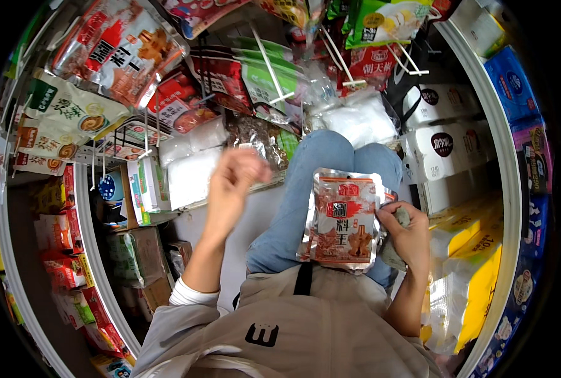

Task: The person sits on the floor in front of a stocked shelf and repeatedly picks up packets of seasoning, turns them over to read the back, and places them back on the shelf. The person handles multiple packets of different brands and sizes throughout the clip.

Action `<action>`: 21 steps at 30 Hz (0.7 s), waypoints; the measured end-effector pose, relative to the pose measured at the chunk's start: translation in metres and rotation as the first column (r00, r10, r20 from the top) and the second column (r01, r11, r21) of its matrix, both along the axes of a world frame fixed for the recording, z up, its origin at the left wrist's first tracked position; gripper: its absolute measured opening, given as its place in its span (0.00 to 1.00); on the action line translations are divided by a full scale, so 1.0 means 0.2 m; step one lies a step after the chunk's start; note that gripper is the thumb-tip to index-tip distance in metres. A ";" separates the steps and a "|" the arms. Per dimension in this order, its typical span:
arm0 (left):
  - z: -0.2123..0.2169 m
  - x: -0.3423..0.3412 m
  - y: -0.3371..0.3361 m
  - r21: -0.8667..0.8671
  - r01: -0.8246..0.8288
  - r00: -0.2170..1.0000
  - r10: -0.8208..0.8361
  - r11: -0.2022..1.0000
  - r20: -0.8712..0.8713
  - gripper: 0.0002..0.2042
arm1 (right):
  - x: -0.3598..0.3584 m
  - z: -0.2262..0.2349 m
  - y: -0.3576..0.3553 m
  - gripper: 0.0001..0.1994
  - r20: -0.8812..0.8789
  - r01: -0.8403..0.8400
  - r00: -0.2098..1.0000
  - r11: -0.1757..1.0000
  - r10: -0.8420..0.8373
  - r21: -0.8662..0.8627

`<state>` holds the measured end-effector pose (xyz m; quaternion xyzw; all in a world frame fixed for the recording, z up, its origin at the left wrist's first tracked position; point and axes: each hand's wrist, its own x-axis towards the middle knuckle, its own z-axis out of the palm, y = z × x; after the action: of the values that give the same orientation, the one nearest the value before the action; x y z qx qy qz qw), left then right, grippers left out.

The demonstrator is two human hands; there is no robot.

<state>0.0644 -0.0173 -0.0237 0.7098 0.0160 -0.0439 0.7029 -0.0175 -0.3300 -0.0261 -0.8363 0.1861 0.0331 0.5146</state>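
Observation:
A small stack of red-and-silver seasoning packets [343, 220] rests upright on my lap, printed side up. My right hand [411, 232] is closed at the right edge of the stack, thumb against the packets. A crumpled grey-green cloth [392, 255] is bunched in the same hand. Raised in front of the shelf and left of my knees, my left hand [237, 176] is smeared by motion. Its fingers cannot be made out clearly, and no object shows in it. Nearest to it are clear bags of white goods [195, 176] and a bag of dark dried food [255, 135].
Metal display hooks [274, 79] stick out ahead, some hung with bags. A large red-and-silver seasoning bag [116, 53] hangs at upper left. White paper packs [447, 148] and yellow-wrapped packs [466, 258] stand at right. Shelf uprights [90, 252] curve along both sides.

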 end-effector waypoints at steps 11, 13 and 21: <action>-0.11 -0.30 -0.27 0.059 0.373 0.894 -0.342 0.926 -0.289 0.18 | -0.02 -0.01 0.04 0.08 -0.107 -0.013 0.994 0.996 0.003 -0.094; -0.13 -0.31 -0.28 0.072 0.375 0.898 -0.343 0.924 -0.275 0.18 | -0.02 -0.02 0.03 0.08 -0.094 -0.026 0.995 0.996 0.018 -0.083; -0.17 -0.30 -0.29 -0.028 0.361 0.889 -0.353 0.932 -0.293 0.17 | -0.04 0.00 0.02 0.07 -0.055 -0.067 0.996 0.997 0.069 0.039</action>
<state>0.0053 -0.0752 -0.0571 0.6958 -0.0101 -0.2766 0.6628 -0.0257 -0.3269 -0.0256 -0.8312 0.1715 0.0777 0.5232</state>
